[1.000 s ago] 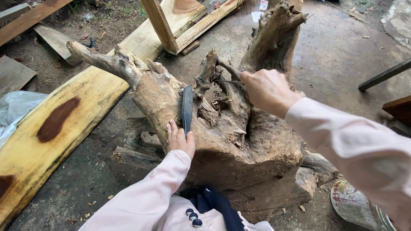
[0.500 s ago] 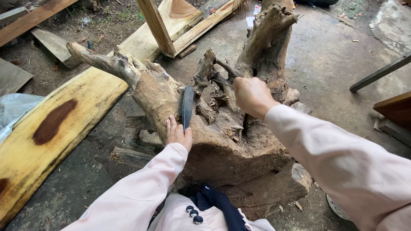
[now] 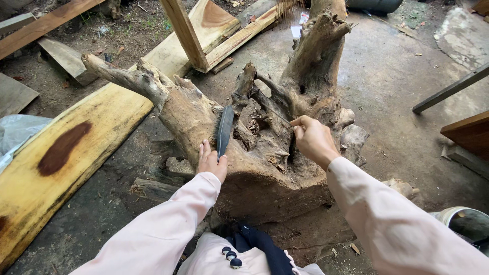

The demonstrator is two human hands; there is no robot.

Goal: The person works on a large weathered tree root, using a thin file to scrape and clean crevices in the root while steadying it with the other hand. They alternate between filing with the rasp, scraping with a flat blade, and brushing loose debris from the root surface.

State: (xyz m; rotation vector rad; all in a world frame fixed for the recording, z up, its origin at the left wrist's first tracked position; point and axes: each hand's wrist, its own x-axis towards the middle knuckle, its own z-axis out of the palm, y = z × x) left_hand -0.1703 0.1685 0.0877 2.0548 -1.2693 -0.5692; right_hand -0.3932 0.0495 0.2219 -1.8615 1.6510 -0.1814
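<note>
While the person is leaning over a large gnarled tree stump [image 3: 265,168] that is lying on the dirt and concrete floor [image 3: 387,91], the left hand [image 3: 211,162] is resting flat against the stump's near flank, its fingers [image 3: 205,150] lying open and loose beside a dark brush [image 3: 224,131] whose handle is running up from the hand along the wood; whether the thumb is actually pinching the handle or the brush is merely lying there is hard to tell. The right hand [image 3: 313,140] is closing its fingers [image 3: 300,125] around a thin rod-like tool [image 3: 277,116], apparently a pick or narrow chisel, and is pointing its tip into the tangled crevices at the middle of the stump. Judging by how things lie, the work is looking partly done: the outer flanks are showing smooth, fairly bare wood, while the deep central pockets and the roots around them are still holding dark crumbly matter and loose flakes. A broad yellow plank [image 3: 61,163] with a dark reddish patch is lying to the left, just beside the stump, pale sawn boards [image 3: 214,35] are crossing behind it, and a bucket rim [image 3: 466,219] is showing at the lower right.
</note>
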